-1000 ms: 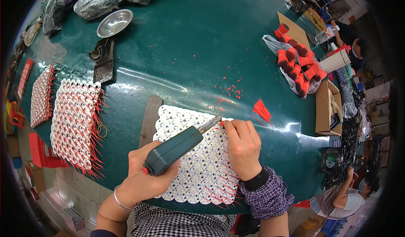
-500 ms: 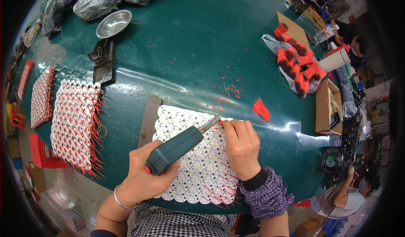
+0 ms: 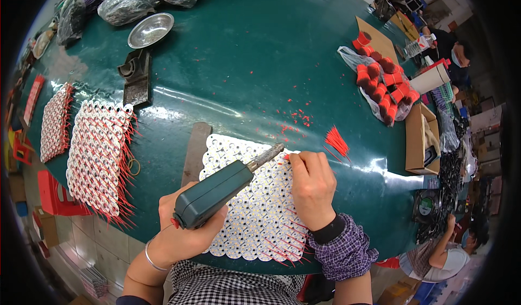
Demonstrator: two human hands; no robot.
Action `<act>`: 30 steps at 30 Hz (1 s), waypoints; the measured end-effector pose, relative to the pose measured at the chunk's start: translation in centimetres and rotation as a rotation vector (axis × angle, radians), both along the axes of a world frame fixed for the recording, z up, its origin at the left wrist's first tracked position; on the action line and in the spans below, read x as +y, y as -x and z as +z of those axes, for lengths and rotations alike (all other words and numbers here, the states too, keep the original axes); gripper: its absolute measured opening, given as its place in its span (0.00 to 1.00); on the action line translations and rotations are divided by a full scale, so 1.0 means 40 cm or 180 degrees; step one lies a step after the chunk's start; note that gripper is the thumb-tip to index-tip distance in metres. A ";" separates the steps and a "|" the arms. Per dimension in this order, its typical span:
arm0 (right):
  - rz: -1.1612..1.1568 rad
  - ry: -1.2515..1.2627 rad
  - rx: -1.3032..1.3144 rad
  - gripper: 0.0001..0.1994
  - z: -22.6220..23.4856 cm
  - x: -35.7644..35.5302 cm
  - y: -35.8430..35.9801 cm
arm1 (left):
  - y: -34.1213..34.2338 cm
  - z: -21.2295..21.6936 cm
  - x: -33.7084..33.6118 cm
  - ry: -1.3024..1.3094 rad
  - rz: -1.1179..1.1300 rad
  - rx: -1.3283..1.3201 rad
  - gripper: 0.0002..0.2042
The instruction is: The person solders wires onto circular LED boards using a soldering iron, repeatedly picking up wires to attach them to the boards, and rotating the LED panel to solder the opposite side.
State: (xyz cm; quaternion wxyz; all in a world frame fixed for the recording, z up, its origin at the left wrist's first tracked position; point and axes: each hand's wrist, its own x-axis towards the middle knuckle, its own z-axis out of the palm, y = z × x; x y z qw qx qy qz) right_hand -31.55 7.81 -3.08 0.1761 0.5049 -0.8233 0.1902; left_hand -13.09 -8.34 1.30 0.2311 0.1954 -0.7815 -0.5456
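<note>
White LED panel (image 3: 255,207): lying flat on green table (image 3: 244,71), near its front edge, square to the checked apron (image 3: 228,283) — probably sitting there for easy reach by both hands. Showing red wires (image 3: 285,248) at lower right, spilling past the edge. Running alongside at upper left: flat metal bar (image 3: 195,153), maybe serving as a stop, not able to tell.

Grasping green soldering gun (image 3: 214,194) in left hand (image 3: 190,229), wrapping fingers round the body and aiming metal tip (image 3: 267,156) up and right across the panel. Likely slanting it to reach the far right corner from the left side. Not able to tell whether touching the panel or hovering just above.

Pinching short red wire (image 3: 288,157) between thumb and index finger of right hand (image 3: 315,188), curling the other fingers in, just beside the tip; seemingly holding that close for fine control.

Lying beyond the right hand: bundle of red wires (image 3: 337,141), presumably sitting on that side for right-hand pickup. Scattering past the panel's far edge: red scraps (image 3: 297,118). Sitting farther right: clear bag (image 3: 350,56) with red bundles (image 3: 396,78). Resting well apart at left: wired panels (image 3: 100,158) — apparently parking out of the left arm's way.
</note>
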 end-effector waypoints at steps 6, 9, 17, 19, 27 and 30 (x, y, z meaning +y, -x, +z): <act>0.0026 0.0128 0.0086 0.12 0.017 0.000 -0.003 | -0.013 -0.008 -0.003 -0.0126 0.0067 -0.0014 0.06; 0.0208 0.0291 -0.0060 0.12 0.015 0.003 -0.006 | -0.016 -0.007 -0.001 -0.0137 0.0082 -0.0035 0.06; 0.0349 0.0338 -0.0406 0.13 -0.008 0.002 -0.002 | -0.022 -0.018 -0.004 -0.0219 -0.0039 -0.0202 0.06; 0.0332 0.0304 -0.0426 0.14 -0.009 0.003 -0.001 | -0.015 -0.012 -0.001 -0.0113 -0.0036 -0.0170 0.06; 0.0280 0.0195 -0.0424 0.14 -0.006 0.002 -0.001 | -0.011 -0.013 -0.004 -0.0144 -0.0115 -0.0367 0.06; 0.0294 0.0206 -0.0418 0.14 -0.007 0.002 0.000 | -0.010 -0.013 -0.003 -0.0095 -0.0109 -0.0385 0.06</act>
